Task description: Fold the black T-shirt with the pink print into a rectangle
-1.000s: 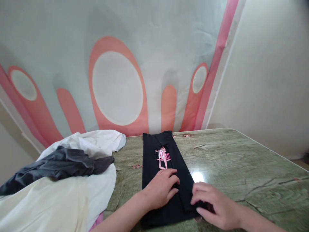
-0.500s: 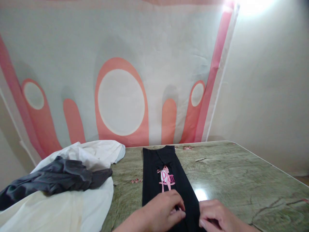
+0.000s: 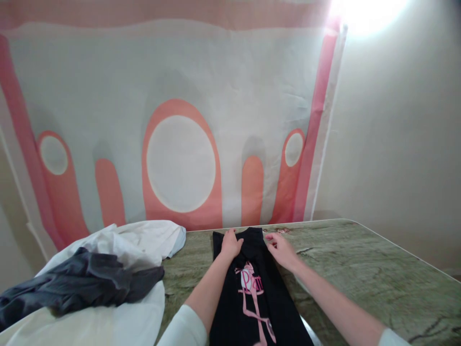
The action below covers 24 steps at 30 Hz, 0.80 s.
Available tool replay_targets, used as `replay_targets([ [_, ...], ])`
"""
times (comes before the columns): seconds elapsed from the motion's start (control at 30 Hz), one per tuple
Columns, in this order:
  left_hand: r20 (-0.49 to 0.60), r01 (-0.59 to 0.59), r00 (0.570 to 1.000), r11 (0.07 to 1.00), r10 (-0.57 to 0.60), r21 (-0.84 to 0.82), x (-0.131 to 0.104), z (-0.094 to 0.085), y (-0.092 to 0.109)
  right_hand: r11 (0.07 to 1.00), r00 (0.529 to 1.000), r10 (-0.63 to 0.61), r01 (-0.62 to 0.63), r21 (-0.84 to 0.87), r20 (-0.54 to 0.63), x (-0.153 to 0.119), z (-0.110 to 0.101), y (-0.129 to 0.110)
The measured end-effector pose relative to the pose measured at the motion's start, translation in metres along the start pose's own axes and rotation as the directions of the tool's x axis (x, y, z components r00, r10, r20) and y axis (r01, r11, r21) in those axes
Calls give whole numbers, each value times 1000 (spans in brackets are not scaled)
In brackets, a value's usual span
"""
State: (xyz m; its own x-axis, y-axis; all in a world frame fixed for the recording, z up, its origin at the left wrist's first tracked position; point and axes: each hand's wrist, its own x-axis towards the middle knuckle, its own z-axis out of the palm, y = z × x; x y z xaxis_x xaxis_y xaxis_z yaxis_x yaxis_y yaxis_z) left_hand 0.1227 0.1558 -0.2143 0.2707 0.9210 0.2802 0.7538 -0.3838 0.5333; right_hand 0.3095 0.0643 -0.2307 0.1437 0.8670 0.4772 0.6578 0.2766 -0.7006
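A black garment [image 3: 277, 293] with a pink figure and lettering printed on it lies folded lengthwise on the wood-patterned table [image 3: 360, 269]. On the far left part of the garment rests my left hand [image 3: 231, 244], its fingers apart and flat on the cloth. My right hand [image 3: 281, 247] is at the garment's far right edge, thumb and fingers apart, with nothing visible between them.
At the left a pile holds a dark grey cloth [image 3: 82, 278], a white cloth [image 3: 133, 240] and a cream cloth [image 3: 118, 322]. Behind the table's far edge hangs a pink and white printed sheet [image 3: 180, 163].
Both hands have moved away from me, from the near part of the garment to its far end. More of the pink print now shows, and my fingers have opened.
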Motion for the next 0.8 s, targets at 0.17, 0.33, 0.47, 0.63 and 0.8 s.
replay_targets([
  [0.17,-19,12,1000,997,-13,-78,8,13,-6,999,993,26,-23,28,-114,-2,16,22],
  [0.33,-87,-4,996,978,-14,-206,10,2,-2,1000,993,26,-25,15,-111,-5,13,20],
  [0.47,-108,14,994,981,-35,-194,8,-9,-1,1000,993,5,-8,-27,-117,-6,13,16],
  [0.63,4,180,983,942,-186,-282,2,-9,-13,992,990,-119,115,-49,-80,-11,10,-1],
  [0.8,153,265,964,855,-219,-446,-4,-7,-18,970,970,-238,236,-61,-39,-15,4,-16],
])
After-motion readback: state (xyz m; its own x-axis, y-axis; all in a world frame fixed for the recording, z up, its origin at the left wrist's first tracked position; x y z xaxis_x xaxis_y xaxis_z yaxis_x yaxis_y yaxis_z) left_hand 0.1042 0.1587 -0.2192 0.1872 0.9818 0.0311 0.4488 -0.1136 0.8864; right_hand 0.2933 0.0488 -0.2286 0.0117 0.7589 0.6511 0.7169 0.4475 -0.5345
